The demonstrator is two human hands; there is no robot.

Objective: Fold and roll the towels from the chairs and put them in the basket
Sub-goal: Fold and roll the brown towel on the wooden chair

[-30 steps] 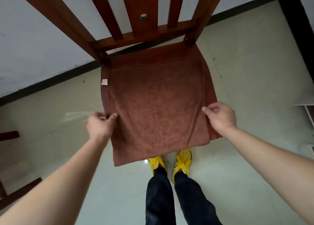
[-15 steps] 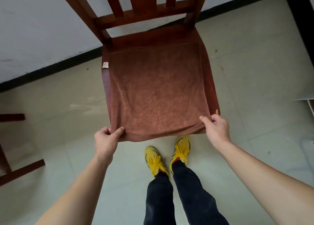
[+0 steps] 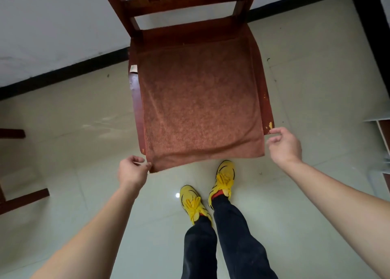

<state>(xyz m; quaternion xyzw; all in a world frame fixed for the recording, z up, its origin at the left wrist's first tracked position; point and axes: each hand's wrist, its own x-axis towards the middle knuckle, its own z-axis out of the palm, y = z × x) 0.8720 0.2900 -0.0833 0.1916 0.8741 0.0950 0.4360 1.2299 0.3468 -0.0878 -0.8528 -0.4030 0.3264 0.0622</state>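
Rust-brown terry towel (image 3: 200, 110): mottled, with lighter orange flecks through the pile; no print is seen. A small off-white label (image 3: 133, 68) is noted. Reddish-brown varnished wooden chair (image 3: 181, 3): darker than the towel, with yellowish chips at one front corner. Glossy pale green-beige floor tiles (image 3: 63, 131) are crossed by thin grey grout lines. White wall (image 3: 52, 25), black skirting strip (image 3: 63, 72). Bright yellow lace-up shoes (image 3: 191, 202) are marked with black lines, red at the ankle. Plain black trousers (image 3: 236, 236).
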